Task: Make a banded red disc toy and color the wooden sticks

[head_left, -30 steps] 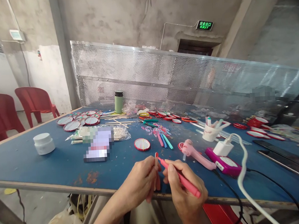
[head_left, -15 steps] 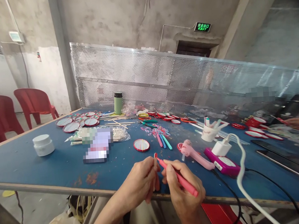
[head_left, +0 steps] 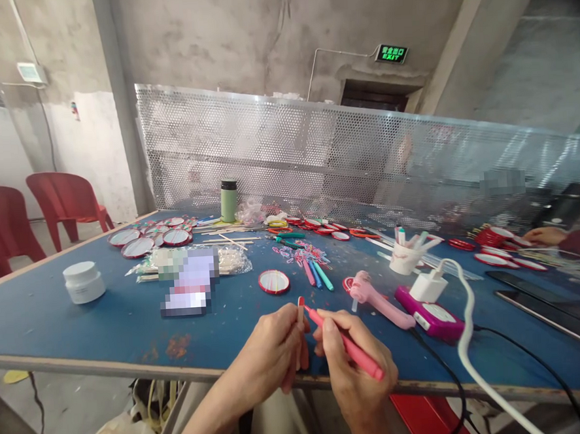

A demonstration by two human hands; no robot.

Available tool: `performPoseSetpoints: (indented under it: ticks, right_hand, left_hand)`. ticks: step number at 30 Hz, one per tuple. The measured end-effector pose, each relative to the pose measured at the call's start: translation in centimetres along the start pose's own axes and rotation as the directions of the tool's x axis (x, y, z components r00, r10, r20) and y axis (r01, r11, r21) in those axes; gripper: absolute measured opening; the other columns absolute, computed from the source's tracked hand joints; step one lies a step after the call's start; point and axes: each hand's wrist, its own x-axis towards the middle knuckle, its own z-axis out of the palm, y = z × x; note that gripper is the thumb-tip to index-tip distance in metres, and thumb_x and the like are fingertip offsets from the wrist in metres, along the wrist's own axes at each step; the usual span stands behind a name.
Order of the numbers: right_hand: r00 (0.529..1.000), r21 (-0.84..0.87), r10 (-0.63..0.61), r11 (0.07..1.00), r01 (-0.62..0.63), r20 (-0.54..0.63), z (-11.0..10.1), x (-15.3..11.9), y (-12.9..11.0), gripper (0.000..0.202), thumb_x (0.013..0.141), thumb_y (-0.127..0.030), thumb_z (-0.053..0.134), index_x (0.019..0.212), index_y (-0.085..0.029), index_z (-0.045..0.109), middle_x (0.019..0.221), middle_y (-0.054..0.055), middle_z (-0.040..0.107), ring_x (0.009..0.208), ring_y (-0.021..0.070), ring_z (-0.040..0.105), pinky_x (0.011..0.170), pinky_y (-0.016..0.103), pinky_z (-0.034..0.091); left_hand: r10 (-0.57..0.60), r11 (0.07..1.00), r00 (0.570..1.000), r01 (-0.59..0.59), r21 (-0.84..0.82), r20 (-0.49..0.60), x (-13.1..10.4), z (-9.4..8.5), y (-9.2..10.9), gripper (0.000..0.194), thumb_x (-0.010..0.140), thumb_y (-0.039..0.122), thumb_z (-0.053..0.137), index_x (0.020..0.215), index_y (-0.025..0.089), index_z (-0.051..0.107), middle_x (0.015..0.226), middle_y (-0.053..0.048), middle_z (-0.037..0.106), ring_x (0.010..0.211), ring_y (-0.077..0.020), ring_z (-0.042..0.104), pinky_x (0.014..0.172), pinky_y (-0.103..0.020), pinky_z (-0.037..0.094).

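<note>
My left hand (head_left: 271,349) is closed around a thin wooden stick (head_left: 300,316), held upright with a red upper end. In my right hand (head_left: 351,364) a coral-pink marker pen (head_left: 361,358) is gripped like a pencil. The pen's tip meets or nearly meets the stick close to its red end. Just beyond both hands lies a small round white disc with a red rim (head_left: 274,281). Several capped markers (head_left: 318,274) rest behind it, beside a heap of small coloured clips or bits (head_left: 297,252).
A pink glue-gun-like tool (head_left: 381,303), purple power unit (head_left: 434,319) and white cable (head_left: 468,330) occupy the right. A cup of pens (head_left: 404,257), phone (head_left: 190,282), white jar (head_left: 84,282) and green bottle (head_left: 229,201) stand around. A co-worker's hand (head_left: 546,235) is at far right.
My hands, the stick and the marker look almost unchanged. At far right the co-worker's hand has moved left toward the red-rimmed discs, and a dark red sleeve now shows.
</note>
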Motion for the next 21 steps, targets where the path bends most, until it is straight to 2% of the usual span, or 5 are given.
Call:
performPoseSetpoints:
  ticks: [12, 17, 21]
  right_hand:
    - [1.000, -0.008, 0.005, 1.000, -0.005, -0.008, -0.05, -0.04, -0.05, 0.015, 0.098, -0.020, 0.056, 0.089, -0.021, 0.068, 0.068, -0.002, 0.073, 0.060, 0.0130, 0.074, 0.060, 0.020, 0.056]
    - [1.000, 0.021, 0.021, 1.000, -0.021, -0.009, -0.05, -0.01, -0.13, 0.015, 0.098, -0.019, 0.056, 0.089, -0.021, 0.068, 0.066, -0.003, 0.071, 0.053, 0.0112, 0.070, 0.058, 0.020, 0.056]
    - [1.000, 0.017, 0.007, 1.000, -0.007, -0.003, -0.09, -0.02, -0.06, 0.015, 0.098, -0.019, 0.056, 0.090, -0.021, 0.068, 0.068, -0.003, 0.072, 0.055, 0.0116, 0.071, 0.061, 0.021, 0.057]
  left_hand:
    - [0.010, 1.000, 1.000, -0.010, -0.014, 0.002, 0.00, 0.01, -0.10, 0.035, 0.106, 0.045, 0.032, 0.081, 0.022, 0.042, 0.053, 0.008, 0.053, 0.033, -0.0063, 0.041, 0.040, -0.020, 0.027]
    - [0.010, 1.000, 1.000, -0.010, -0.001, 0.006, 0.02, 0.00, -0.08, 0.034, 0.106, 0.042, 0.031, 0.081, 0.022, 0.043, 0.049, 0.008, 0.050, 0.033, -0.0068, 0.041, 0.042, -0.020, 0.029]
    - [0.012, 1.000, 1.000, -0.012, 0.001, -0.002, -0.04, 0.03, -0.01, 0.036, 0.107, 0.043, 0.030, 0.080, 0.022, 0.043, 0.046, 0.009, 0.048, 0.033, -0.0066, 0.041, 0.043, -0.020, 0.030]
